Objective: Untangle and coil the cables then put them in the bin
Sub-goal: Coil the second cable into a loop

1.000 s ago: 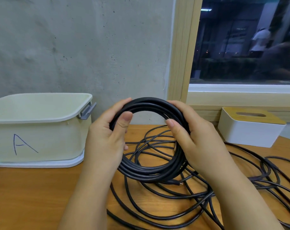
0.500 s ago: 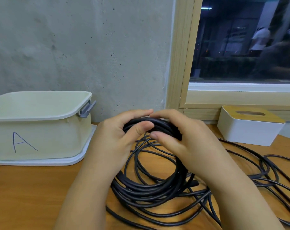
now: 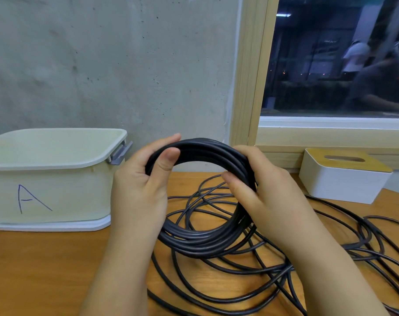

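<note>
- Raised again since half a second ago, the black cable coil (image 3: 200,240) stands upright above the surface (image 3: 45,270).
- Left hand (image 3: 139,197) and right hand (image 3: 269,197) both grip its sides, fingers curled round it.
- Loose cable (image 3: 330,247) sprawls below; the bin (image 3: 57,174) sits left.

Both forearms come up from the near edge bare, no sleeves reaching the wrists. The left hand (image 3: 139,192) and right hand (image 3: 269,197) wear no rings, watch or gloves, and the thumbnails are short, plain and unpainted.
</note>
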Demonstrator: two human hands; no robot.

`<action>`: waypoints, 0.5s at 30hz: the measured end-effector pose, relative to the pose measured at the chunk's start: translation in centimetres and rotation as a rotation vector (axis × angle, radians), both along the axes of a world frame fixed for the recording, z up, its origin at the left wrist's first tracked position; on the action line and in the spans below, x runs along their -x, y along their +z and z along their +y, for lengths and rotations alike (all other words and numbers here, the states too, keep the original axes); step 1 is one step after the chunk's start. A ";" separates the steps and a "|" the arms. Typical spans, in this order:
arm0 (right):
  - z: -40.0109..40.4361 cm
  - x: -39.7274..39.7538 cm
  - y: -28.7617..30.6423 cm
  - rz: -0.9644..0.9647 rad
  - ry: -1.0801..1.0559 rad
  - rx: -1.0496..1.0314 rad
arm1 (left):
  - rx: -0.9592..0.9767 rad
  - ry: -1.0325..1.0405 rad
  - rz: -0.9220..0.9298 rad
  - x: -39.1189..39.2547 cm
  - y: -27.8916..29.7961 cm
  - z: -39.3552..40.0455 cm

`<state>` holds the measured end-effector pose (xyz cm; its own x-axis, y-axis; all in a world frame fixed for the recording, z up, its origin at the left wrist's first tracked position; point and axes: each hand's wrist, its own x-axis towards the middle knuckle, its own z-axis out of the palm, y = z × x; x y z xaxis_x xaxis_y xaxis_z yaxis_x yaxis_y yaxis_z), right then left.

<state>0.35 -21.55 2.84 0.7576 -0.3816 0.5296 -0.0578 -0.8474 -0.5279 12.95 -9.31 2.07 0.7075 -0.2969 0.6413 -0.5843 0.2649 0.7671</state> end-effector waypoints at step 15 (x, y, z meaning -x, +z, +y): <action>0.2 0.1 0.4 0.106 -0.028 0.194 | -0.435 -0.276 -0.055 1.3 1.7 1.4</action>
<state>0.22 -21.32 3.27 0.8033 -0.3017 0.5136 -0.1290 -0.9299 -0.3445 11.68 -7.89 3.76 0.5337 -0.7154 0.4509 -0.5800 0.0784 0.8109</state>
